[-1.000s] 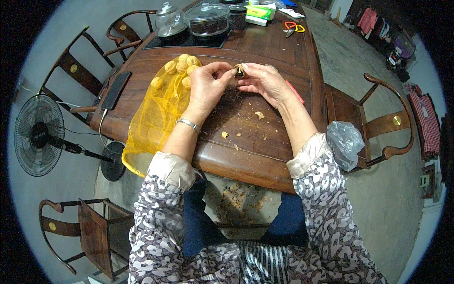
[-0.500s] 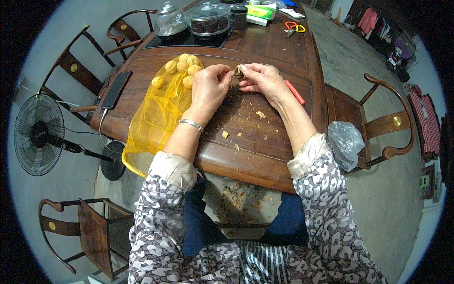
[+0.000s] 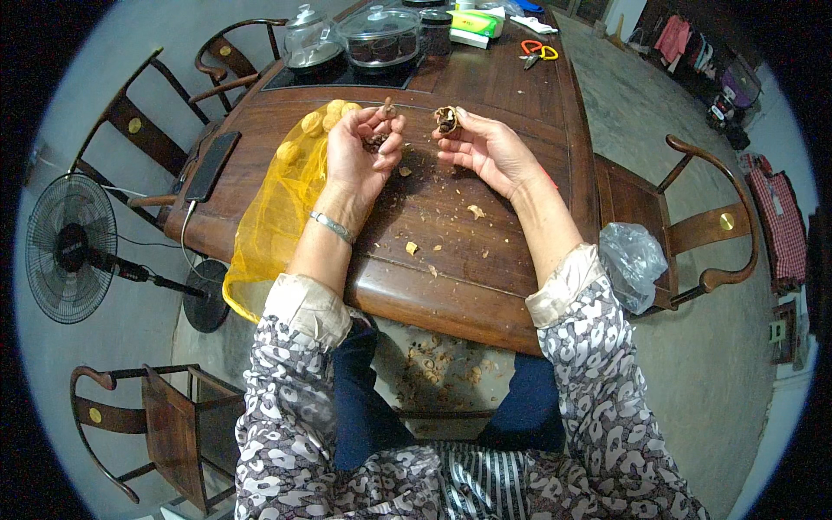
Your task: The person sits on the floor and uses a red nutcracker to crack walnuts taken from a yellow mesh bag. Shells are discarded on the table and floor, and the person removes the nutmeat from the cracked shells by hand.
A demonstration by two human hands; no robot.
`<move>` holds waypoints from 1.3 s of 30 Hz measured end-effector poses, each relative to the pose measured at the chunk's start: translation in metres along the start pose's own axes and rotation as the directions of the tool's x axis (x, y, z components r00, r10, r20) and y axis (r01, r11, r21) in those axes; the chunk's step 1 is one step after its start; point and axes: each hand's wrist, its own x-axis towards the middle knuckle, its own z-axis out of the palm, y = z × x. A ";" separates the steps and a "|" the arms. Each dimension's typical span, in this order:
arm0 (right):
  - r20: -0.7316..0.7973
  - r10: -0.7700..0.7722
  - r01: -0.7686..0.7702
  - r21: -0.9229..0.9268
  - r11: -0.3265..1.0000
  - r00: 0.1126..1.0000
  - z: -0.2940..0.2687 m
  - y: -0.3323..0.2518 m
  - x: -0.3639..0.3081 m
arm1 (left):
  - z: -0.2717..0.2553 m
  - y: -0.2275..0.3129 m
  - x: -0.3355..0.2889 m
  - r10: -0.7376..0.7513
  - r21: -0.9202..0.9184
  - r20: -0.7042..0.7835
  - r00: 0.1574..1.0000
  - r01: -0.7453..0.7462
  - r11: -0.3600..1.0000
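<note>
A cracked walnut (image 3: 446, 120), its broken shell open and dark inside, is pinched between the thumb and fingers of my right hand (image 3: 487, 149). My left hand (image 3: 357, 156) is turned palm up with curled fingers around dark walnut pieces (image 3: 374, 143). A small brown bit (image 3: 389, 109) shows at its fingertips. Beside that hand lies a yellow mesh bag (image 3: 276, 217) with several whole walnuts (image 3: 312, 123) at its far end; my left hand hides part of them. Shell fragments (image 3: 477, 211) and crumbs are scattered on the wooden table (image 3: 451, 286) below both hands.
Glass-lidded pots (image 3: 380, 39), a green tissue pack (image 3: 477, 23) and red-and-yellow-handled scissors (image 3: 539, 54) are at the table's far end. A black phone-like device (image 3: 213, 165) lies left. Chairs (image 3: 711, 221) flank the table; a fan (image 3: 74, 247) stands left. Shells (image 3: 446, 368) litter the floor.
My hands have moved apart. The left has shifted left and turned palm up with walnut pieces; the right keeps the cracked walnut, its open side now showing. My right forearm now covers most of the red object.
</note>
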 end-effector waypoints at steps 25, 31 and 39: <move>-0.034 -0.023 0.015 -0.219 0.976 0.999 0.001 0.009 0.001 | 0.011 -0.030 -0.001 0.469 0.909 0.247 0.848 -0.370 0.191; -0.070 -0.046 0.023 -0.293 0.956 0.996 0.002 0.010 0.003 | 0.011 -0.032 -0.001 0.461 0.914 0.214 0.861 -0.343 0.218; -0.115 -0.115 0.068 -0.353 0.933 0.987 0.009 0.011 0.001 | 0.008 -0.030 0.001 0.421 0.920 0.139 0.896 -0.275 0.281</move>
